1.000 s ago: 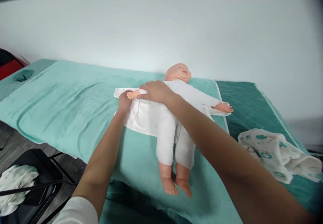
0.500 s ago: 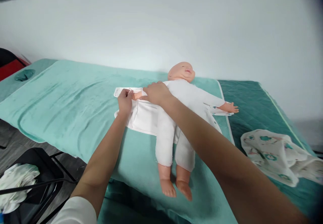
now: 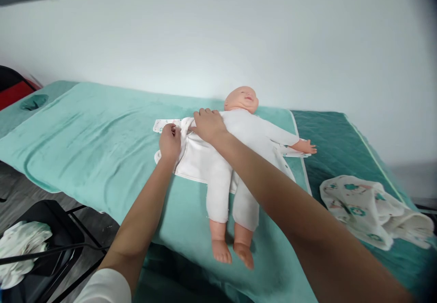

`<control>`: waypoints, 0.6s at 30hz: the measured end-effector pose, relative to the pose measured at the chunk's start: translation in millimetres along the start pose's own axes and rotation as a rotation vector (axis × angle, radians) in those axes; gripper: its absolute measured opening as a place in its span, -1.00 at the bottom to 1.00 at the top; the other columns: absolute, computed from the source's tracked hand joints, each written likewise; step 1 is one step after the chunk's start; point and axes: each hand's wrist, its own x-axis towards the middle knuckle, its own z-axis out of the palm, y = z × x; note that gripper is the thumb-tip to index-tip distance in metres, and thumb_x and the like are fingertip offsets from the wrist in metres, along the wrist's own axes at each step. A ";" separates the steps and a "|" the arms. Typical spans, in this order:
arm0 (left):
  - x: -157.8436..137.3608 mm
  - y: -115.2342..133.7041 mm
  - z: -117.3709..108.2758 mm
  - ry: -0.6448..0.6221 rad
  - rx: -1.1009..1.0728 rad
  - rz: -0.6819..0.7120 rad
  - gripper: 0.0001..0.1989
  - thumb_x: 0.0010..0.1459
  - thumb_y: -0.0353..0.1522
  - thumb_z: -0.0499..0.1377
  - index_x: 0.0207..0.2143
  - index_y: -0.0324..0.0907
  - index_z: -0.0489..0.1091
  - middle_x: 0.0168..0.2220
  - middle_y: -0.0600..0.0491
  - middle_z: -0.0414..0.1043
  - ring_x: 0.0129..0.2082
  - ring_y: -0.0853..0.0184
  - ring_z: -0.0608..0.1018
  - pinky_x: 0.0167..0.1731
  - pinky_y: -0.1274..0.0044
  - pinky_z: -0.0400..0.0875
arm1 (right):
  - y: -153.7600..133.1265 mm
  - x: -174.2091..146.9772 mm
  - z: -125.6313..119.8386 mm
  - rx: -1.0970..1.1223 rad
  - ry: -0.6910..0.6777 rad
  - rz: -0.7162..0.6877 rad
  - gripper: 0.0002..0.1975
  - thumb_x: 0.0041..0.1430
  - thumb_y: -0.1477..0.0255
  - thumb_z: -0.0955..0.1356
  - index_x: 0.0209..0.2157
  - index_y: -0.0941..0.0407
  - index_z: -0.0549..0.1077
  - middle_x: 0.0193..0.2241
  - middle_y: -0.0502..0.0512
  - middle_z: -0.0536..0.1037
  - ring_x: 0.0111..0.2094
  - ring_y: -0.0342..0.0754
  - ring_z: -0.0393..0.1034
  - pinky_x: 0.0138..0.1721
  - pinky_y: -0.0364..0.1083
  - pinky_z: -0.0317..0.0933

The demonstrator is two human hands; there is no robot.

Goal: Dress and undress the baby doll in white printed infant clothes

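On green bed (image 3: 102,121), count one doll (image 3: 246,125) face-up on one garment (image 3: 194,157); two bunched cloths (image 3: 362,207) (image 3: 23,244), one on chair (image 3: 64,234). Has left hand (image 3: 170,143) curled, right hand (image 3: 209,125) draped over garment, forearm (image 3: 262,171) crossing doll; can't tell grips.

Doll (image 3: 248,131) (white torso), supine, spread garment (image 3: 196,161) beneath

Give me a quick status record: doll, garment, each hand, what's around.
Doll: lying on its back, head toward the wall
Doll's arms: one stretched to picture right, its hand showing; the other's hand hidden
Garment: white side up, spread partly under the doll
Left hand: fingers curled at the garment; exact grip hidden
Right hand: over the doll's picture-left arm
Picture right: crumpled patterned cloth
Lower left: black chair holding pale cloth
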 end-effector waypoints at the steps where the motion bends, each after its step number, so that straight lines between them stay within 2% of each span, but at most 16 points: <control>1: 0.7 -1.7 0.5 -0.006 0.056 -0.007 -0.86 0.32 -0.28 0.13 -0.18 -0.14 0.42 -0.19 -0.08 0.53 -0.19 0.18 0.52 -0.15 0.40 0.33 | 4.2 -4.9 -4.1 0.012 -0.001 -0.026 -0.59 0.35 0.28 0.33 0.10 0.25 0.41 0.07 0.42 0.47 0.11 0.29 0.32 0.09 0.16 0.19; 4: 0.7 -2.2 2.6 -0.056 0.186 0.059 -0.84 0.28 -0.26 0.18 -0.36 -0.11 0.40 -0.24 -0.10 0.50 -0.14 0.11 0.50 -0.10 0.35 0.32 | 21.3 -25.7 -15.7 0.098 0.043 -0.051 -0.61 0.37 0.27 0.32 0.10 0.22 0.41 0.08 0.39 0.48 0.12 0.28 0.33 0.12 0.16 0.19; 7: -1.4 3.1 3.3 -0.105 0.122 0.065 -0.82 0.25 -0.26 0.20 -0.40 -0.11 0.36 -0.26 -0.06 0.49 -0.19 0.15 0.49 -0.13 0.37 0.32 | 46.3 -55.9 -18.1 0.255 0.197 0.027 -0.64 0.40 0.29 0.27 0.10 0.18 0.41 0.09 0.35 0.48 0.14 0.25 0.33 0.15 0.15 0.21; 9: -3.6 9.1 2.9 -0.118 0.005 0.059 -0.85 0.26 -0.26 0.19 -0.34 -0.12 0.36 -0.25 -0.03 0.49 -0.21 0.20 0.50 -0.13 0.40 0.33 | 66.7 -79.6 -11.2 0.364 0.373 0.145 -0.64 0.39 0.30 0.25 0.09 0.18 0.40 0.08 0.35 0.48 0.15 0.21 0.33 0.19 0.13 0.22; 12: -7.6 22.5 3.7 -0.118 -0.088 0.112 -0.87 0.30 -0.26 0.14 -0.29 -0.12 0.34 -0.24 0.00 0.49 -0.18 0.24 0.50 -0.09 0.44 0.34 | 97.1 -113.4 8.7 0.507 0.632 0.488 -0.60 0.35 0.26 0.23 0.08 0.21 0.37 0.03 0.38 0.46 0.04 0.15 0.39 0.14 0.10 0.28; 13: -8.8 28.4 5.0 -0.119 -0.089 0.136 -0.86 0.31 -0.26 0.13 -0.29 -0.12 0.33 -0.24 0.01 0.48 -0.17 0.25 0.50 -0.08 0.45 0.33 | 105.5 -122.4 15.9 0.552 0.647 0.599 -0.58 0.34 0.23 0.24 0.07 0.22 0.37 -0.03 0.37 0.48 -0.03 0.14 0.42 0.09 0.10 0.31; 15: -10.1 42.0 9.8 -0.131 -0.095 0.162 -0.86 0.32 -0.27 0.12 -0.29 -0.12 0.33 -0.24 0.02 0.48 -0.18 0.27 0.49 -0.09 0.46 0.33 | 117.3 -135.3 28.2 0.645 0.573 0.733 -0.52 0.32 0.12 0.25 0.05 0.22 0.38 -0.17 0.32 0.54 -0.14 0.15 0.45 0.01 0.12 0.32; 18: -8.2 63.6 21.5 -0.189 -0.155 0.113 -0.89 0.32 -0.31 0.12 -0.30 -0.12 0.31 -0.25 0.06 0.48 -0.20 0.31 0.49 -0.11 0.48 0.31 | 122.5 -142.1 38.1 0.772 0.447 0.756 -0.41 0.31 -0.06 0.23 0.06 0.14 0.40 -0.25 0.25 0.60 -0.18 0.16 0.48 0.00 0.16 0.30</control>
